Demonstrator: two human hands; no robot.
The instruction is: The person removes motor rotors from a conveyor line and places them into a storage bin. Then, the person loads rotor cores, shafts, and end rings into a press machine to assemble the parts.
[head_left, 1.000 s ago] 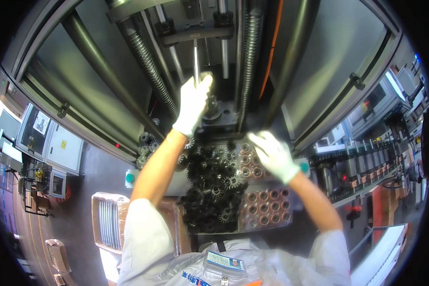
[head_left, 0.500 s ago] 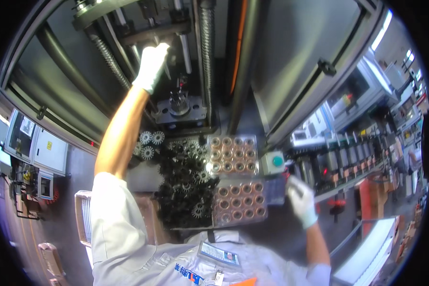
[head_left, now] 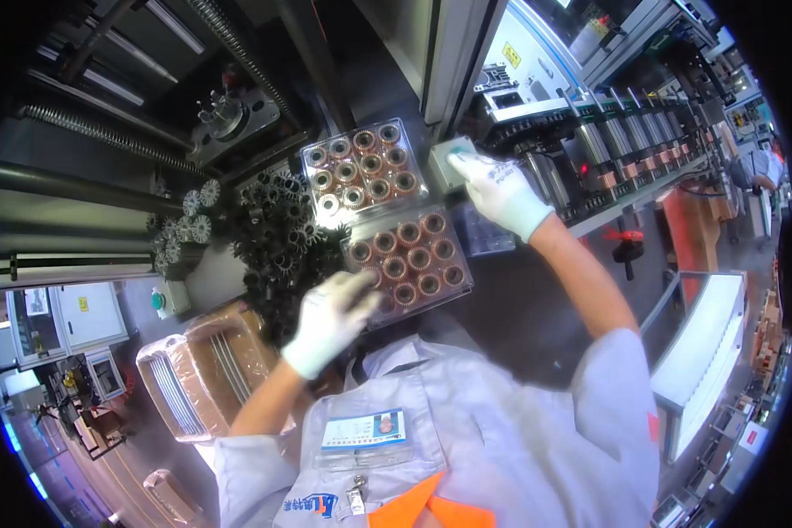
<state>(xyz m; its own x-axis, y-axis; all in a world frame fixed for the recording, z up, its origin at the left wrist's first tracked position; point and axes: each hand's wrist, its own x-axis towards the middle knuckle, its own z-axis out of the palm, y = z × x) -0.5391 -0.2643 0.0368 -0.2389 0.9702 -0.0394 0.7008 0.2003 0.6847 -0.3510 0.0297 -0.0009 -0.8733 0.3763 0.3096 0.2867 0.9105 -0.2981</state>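
Beyond the left hand [head_left: 330, 319] stands the press [head_left: 246, 113]; nearer, many black parts [head_left: 277, 233] are left loose. Ahead, far tray [head_left: 405, 141] and near tray [head_left: 437, 298] look full of rings [head_left: 371, 163], bar a hidden corner. Left grip unclear; right hand [head_left: 503, 192], seemingly bare and extended, touches a button box [head_left: 443, 169].

From the person's head, one wide fisheye camera is looking steeply down, taking in the grey shirt [head_left: 528, 418] close below, the left hand [head_left: 327, 321] and right hand [head_left: 504, 194] farther out, and the surrounding floor [head_left: 532, 312]; straight edges are bending toward the rim.
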